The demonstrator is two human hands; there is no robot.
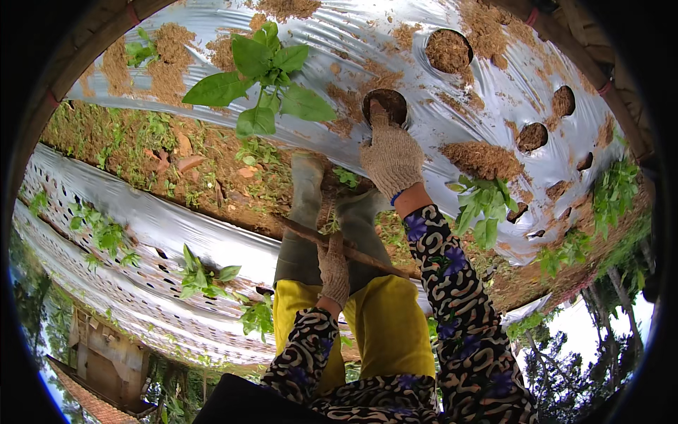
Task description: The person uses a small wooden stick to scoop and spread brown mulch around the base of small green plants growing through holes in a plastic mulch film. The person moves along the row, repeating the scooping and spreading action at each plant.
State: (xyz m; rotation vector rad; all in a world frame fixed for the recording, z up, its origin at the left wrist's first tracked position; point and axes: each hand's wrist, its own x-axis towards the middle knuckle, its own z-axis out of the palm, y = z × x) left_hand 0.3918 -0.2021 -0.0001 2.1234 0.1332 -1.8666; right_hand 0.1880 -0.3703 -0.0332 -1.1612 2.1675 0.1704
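Observation:
My right hand, in a knitted brown glove, reaches to a round hole in the silver plastic mulch sheet. Its extended finger points into the dark soil there; the fingertip is partly hard to make out. Lower down, my left hand, gloved alike, is closed around a wooden stick lying across in front of my boots. A small tuft of green and roots shows just above that hand; whether it is held too, I cannot tell. Left of the hole a broad-leaved green plant stands in the sheet.
More soil-filled holes, such as one at the upper right, and a heap of brown loose material mark the bed. A leafy plant droops at its edge. My rubber boots stand in the weedy furrow between covered beds.

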